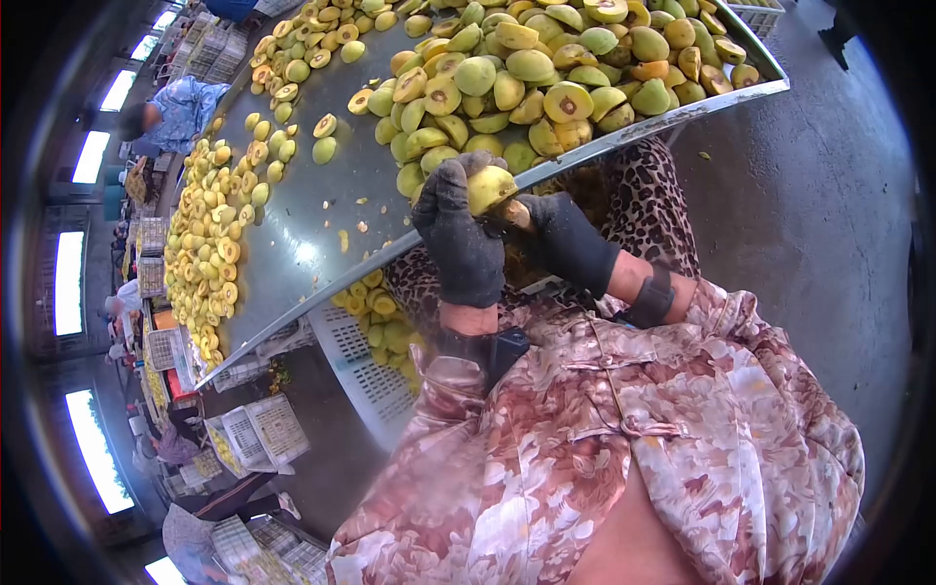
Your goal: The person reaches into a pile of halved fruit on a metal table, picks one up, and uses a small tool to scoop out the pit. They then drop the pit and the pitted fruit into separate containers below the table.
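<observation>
Head view: left hand (460,236) grasps 1 fruit (490,189); right hand (567,242) curls close, its hold unclear.

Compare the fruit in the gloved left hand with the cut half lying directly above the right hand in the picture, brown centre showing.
The held fruit is gripped by the left hand; the cut half lies in the heap on the table. The held fruit shows mostly rounded outer skin, while the cut half shows its flat face. Both look yellowish.
</observation>
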`<action>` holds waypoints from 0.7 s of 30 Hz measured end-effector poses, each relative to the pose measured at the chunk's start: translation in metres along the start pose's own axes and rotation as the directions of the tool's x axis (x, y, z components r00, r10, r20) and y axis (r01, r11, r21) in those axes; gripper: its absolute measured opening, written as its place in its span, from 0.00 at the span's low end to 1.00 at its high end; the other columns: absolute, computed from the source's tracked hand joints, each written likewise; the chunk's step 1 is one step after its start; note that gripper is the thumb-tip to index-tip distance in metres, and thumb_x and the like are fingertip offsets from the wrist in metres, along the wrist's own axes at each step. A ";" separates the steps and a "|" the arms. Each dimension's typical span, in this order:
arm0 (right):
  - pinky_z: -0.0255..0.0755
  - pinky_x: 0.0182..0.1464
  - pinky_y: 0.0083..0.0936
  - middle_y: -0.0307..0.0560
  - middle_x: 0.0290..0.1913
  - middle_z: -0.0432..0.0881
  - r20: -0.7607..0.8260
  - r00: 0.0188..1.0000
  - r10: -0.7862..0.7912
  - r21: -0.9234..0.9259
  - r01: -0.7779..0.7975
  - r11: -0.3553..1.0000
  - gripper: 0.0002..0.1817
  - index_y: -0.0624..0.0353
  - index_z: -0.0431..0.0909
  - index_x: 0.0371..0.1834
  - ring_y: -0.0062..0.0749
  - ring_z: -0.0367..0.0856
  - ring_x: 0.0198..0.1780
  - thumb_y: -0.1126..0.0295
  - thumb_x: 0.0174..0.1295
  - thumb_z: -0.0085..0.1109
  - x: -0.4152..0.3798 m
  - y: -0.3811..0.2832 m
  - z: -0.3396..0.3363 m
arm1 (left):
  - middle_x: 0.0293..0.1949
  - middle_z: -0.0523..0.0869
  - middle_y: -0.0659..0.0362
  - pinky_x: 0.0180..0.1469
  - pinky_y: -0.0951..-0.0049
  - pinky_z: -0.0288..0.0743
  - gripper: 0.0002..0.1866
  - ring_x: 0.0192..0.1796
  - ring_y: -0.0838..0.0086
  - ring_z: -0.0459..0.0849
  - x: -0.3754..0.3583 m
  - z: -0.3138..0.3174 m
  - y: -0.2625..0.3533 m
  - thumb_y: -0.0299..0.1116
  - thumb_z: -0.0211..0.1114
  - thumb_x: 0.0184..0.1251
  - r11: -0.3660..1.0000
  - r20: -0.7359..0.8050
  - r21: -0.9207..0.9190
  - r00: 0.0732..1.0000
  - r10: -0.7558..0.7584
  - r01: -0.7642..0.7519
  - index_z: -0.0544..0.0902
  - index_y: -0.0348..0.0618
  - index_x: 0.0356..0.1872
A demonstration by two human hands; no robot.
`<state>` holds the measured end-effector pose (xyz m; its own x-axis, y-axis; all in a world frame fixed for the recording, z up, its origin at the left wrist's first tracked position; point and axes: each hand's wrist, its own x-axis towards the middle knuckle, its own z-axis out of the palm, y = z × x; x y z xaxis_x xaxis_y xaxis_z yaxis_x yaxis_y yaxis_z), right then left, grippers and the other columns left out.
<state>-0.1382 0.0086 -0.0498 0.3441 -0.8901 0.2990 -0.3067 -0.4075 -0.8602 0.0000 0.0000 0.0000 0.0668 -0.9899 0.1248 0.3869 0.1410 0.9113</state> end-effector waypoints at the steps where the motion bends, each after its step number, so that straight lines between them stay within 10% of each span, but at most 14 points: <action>1: 0.77 0.46 0.39 0.58 0.42 0.88 -0.026 0.999 0.042 -0.028 -0.043 0.999 0.24 0.55 0.84 0.53 0.47 0.88 0.42 0.47 0.67 0.62 0.000 0.004 0.000 | 0.52 0.84 0.51 0.57 0.58 0.83 0.22 0.54 0.58 0.86 -0.001 0.002 -0.005 0.47 0.54 0.83 0.995 -0.025 -0.095 0.999 -0.035 0.032 0.79 0.34 0.54; 5: 0.77 0.41 0.39 0.57 0.40 0.87 -0.111 0.990 0.087 0.016 -0.086 0.996 0.20 0.54 0.85 0.48 0.51 0.86 0.39 0.49 0.74 0.55 0.003 0.010 0.003 | 0.50 0.84 0.53 0.55 0.61 0.83 0.24 0.52 0.61 0.86 -0.002 0.010 -0.007 0.49 0.52 0.83 0.991 -0.088 -0.126 0.994 -0.065 0.053 0.80 0.33 0.53; 7: 0.78 0.41 0.40 0.56 0.41 0.88 -0.008 0.972 0.234 0.190 -0.228 0.955 0.15 0.49 0.86 0.50 0.52 0.86 0.39 0.54 0.74 0.55 0.003 0.025 0.007 | 0.51 0.83 0.54 0.56 0.65 0.81 0.25 0.52 0.62 0.86 0.000 0.005 -0.002 0.49 0.49 0.85 0.990 0.001 0.143 1.000 -0.001 0.001 0.80 0.33 0.53; 8: 0.78 0.42 0.40 0.55 0.42 0.88 -0.071 0.992 0.108 0.050 -0.104 0.993 0.14 0.48 0.86 0.51 0.52 0.86 0.39 0.55 0.75 0.54 0.002 0.029 0.013 | 0.51 0.85 0.49 0.58 0.61 0.80 0.19 0.52 0.57 0.86 -0.002 -0.002 -0.009 0.39 0.57 0.79 0.717 0.216 0.583 0.924 0.316 -0.382 0.78 0.34 0.58; 9: 0.79 0.43 0.40 0.54 0.43 0.88 -0.129 0.990 -0.051 -0.109 0.037 0.993 0.13 0.48 0.85 0.52 0.53 0.86 0.40 0.57 0.76 0.54 0.000 0.035 0.022 | 0.50 0.86 0.45 0.61 0.56 0.78 0.21 0.52 0.53 0.86 -0.003 -0.009 -0.017 0.29 0.65 0.73 0.146 0.399 0.805 0.706 0.585 -0.575 0.76 0.34 0.64; 10: 0.79 0.43 0.38 0.52 0.41 0.88 -0.124 0.992 0.019 0.003 -0.019 1.000 0.14 0.51 0.85 0.51 0.47 0.86 0.39 0.57 0.75 0.56 0.000 0.038 0.018 | 0.48 0.87 0.42 0.62 0.53 0.76 0.30 0.52 0.48 0.86 -0.002 -0.013 -0.019 0.21 0.69 0.65 0.175 0.425 0.768 0.696 0.579 -0.616 0.72 0.35 0.69; 12: 0.78 0.43 0.32 0.47 0.38 0.89 -0.114 0.981 0.159 0.227 -0.130 0.965 0.15 0.58 0.85 0.51 0.35 0.86 0.38 0.58 0.74 0.61 -0.002 0.045 0.010 | 0.45 0.88 0.47 0.54 0.58 0.80 0.17 0.47 0.56 0.87 0.007 0.004 -0.010 0.27 0.65 0.72 0.472 0.297 0.664 0.784 0.544 -0.579 0.79 0.33 0.58; 13: 0.78 0.41 0.34 0.52 0.34 0.87 -0.092 0.994 -0.053 -0.167 0.037 0.985 0.15 0.59 0.84 0.48 0.36 0.86 0.36 0.58 0.74 0.60 -0.001 0.025 -0.004 | 0.43 0.88 0.49 0.52 0.60 0.80 0.13 0.45 0.59 0.87 0.002 0.013 -0.004 0.30 0.63 0.74 0.646 0.217 0.601 0.874 0.435 -0.471 0.80 0.33 0.53; 14: 0.77 0.38 0.36 0.55 0.29 0.84 -0.143 0.973 0.182 0.319 -0.129 0.939 0.11 0.59 0.84 0.44 0.37 0.85 0.32 0.62 0.72 0.61 -0.002 0.023 0.005 | 0.41 0.88 0.51 0.49 0.62 0.81 0.12 0.42 0.63 0.87 -0.003 0.021 0.001 0.33 0.61 0.76 0.789 0.132 0.515 0.940 0.314 -0.335 0.82 0.33 0.49; 18: 0.75 0.36 0.33 0.49 0.27 0.84 -0.065 0.997 -0.030 0.042 0.033 0.999 0.07 0.61 0.84 0.37 0.29 0.80 0.29 0.69 0.68 0.62 -0.004 0.011 -0.002 | 0.35 0.88 0.54 0.42 0.68 0.80 0.18 0.37 0.70 0.86 0.003 0.023 0.015 0.41 0.56 0.80 0.851 0.172 0.424 0.950 0.261 -0.310 0.84 0.34 0.39; 21: 0.75 0.36 0.30 0.38 0.27 0.84 0.171 0.974 0.149 0.417 -0.208 0.885 0.05 0.61 0.84 0.36 0.21 0.78 0.31 0.71 0.65 0.66 -0.013 0.000 -0.009 | 0.36 0.89 0.54 0.48 0.66 0.81 0.16 0.42 0.68 0.88 0.002 0.012 0.030 0.35 0.55 0.79 0.934 0.170 0.332 0.982 0.081 -0.134 0.85 0.34 0.36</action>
<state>-0.1509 0.0182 -0.0494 0.4408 -0.8928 0.0927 0.0266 -0.0903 -0.9956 0.0008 0.0017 0.0321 -0.0596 -0.9630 0.2627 0.0465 0.2602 0.9644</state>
